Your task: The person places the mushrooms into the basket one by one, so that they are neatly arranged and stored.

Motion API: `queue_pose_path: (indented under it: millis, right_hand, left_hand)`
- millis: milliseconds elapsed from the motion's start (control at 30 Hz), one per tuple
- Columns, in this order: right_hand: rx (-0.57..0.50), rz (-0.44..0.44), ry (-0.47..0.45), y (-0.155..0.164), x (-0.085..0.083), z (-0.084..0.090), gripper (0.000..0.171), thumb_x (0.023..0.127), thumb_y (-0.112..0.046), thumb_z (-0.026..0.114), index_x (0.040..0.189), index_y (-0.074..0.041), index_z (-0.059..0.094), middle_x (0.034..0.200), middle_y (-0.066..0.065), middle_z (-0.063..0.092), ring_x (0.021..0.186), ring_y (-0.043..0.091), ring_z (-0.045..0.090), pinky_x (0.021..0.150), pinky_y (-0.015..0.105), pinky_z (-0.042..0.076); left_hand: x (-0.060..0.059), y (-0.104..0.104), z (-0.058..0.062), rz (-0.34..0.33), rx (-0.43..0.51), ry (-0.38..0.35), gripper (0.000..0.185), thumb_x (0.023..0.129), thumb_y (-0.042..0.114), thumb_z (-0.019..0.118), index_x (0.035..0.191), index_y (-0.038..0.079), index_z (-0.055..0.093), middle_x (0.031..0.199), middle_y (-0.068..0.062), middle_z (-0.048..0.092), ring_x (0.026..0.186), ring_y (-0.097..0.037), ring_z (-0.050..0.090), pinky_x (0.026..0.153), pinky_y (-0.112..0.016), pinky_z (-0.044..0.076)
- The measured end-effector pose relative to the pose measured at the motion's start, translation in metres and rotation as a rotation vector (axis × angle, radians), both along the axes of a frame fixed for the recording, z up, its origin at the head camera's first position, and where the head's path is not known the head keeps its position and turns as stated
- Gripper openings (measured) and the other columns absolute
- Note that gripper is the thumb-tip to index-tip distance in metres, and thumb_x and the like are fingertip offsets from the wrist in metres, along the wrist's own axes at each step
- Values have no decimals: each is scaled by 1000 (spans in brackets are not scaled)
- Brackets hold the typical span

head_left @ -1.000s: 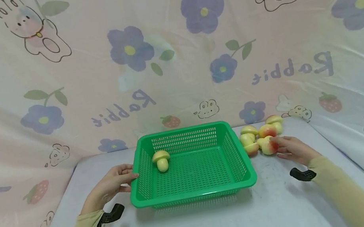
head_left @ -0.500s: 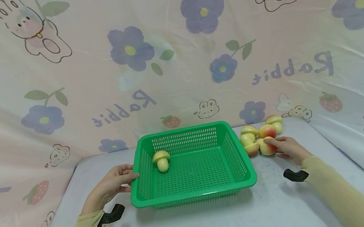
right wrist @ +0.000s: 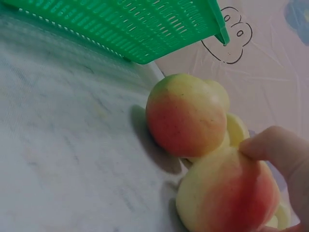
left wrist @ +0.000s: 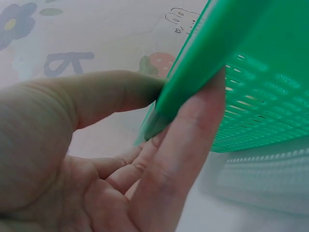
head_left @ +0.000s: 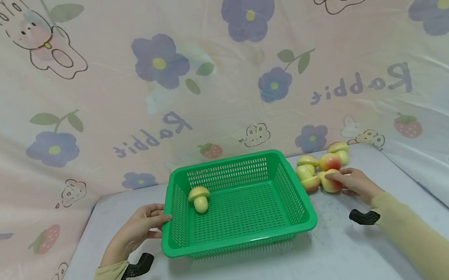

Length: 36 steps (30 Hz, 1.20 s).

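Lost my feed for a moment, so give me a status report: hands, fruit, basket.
Left hand grips green plastic basket rim. Right hand fingers on red-yellow mushroom-shaped toy beside basket. One yellow mushroom toy inside. Nothing blocking.

Pale grey table (head_left: 248,279), green basket (head_left: 240,236) at centre, peach-coloured fruit cluster (head_left: 323,168) beside its right edge

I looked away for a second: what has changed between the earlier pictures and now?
The right hand slid left along the table, closing onto the nearest mushroom-shaped piece of the pile; its fingers now curl round it. The left hand still grips the green basket by its left rim, and the single piece inside has not moved.
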State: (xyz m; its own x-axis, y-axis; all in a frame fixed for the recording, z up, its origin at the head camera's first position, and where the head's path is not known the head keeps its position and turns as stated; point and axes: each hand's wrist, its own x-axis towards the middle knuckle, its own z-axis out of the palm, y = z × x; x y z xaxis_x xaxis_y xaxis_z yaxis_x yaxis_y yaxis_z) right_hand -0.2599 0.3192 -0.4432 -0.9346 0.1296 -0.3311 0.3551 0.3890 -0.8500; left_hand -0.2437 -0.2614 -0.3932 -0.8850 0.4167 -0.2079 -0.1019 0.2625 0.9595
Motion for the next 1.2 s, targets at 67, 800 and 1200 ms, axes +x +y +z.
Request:
queue_pose_path:
  millis: [67, 800, 1200]
  right_hand:
    - [6, -11, 4, 0, 1, 0, 96, 88, -54, 61, 141, 14, 18, 135, 25, 31, 111, 31, 42, 92, 38, 44]
    - [-24, 58, 63, 9, 8, -6, 87, 94, -41, 59, 150, 4, 10, 141, 32, 26, 124, 40, 35, 107, 55, 25]
    - [0, 53, 45, 8, 9, -6, 93, 93, -48, 58, 149, 7, 8, 145, 32, 18, 126, 42, 28, 105, 55, 27]
  left_hand:
    - [0, 0, 1, 2, 2, -2, 56, 95, 16, 62, 134, -13, 37, 107, -20, 62, 81, -23, 64, 73, -39, 57]
    - [2, 0, 0, 14, 0, 1, 58, 94, 18, 63, 136, -11, 35, 109, -21, 60, 80, -22, 64, 72, -39, 57]
    - [1, 0, -1, 4, 1, 9, 57, 95, 18, 62, 136, -11, 35, 107, -21, 62, 80, -22, 64, 72, -38, 57]
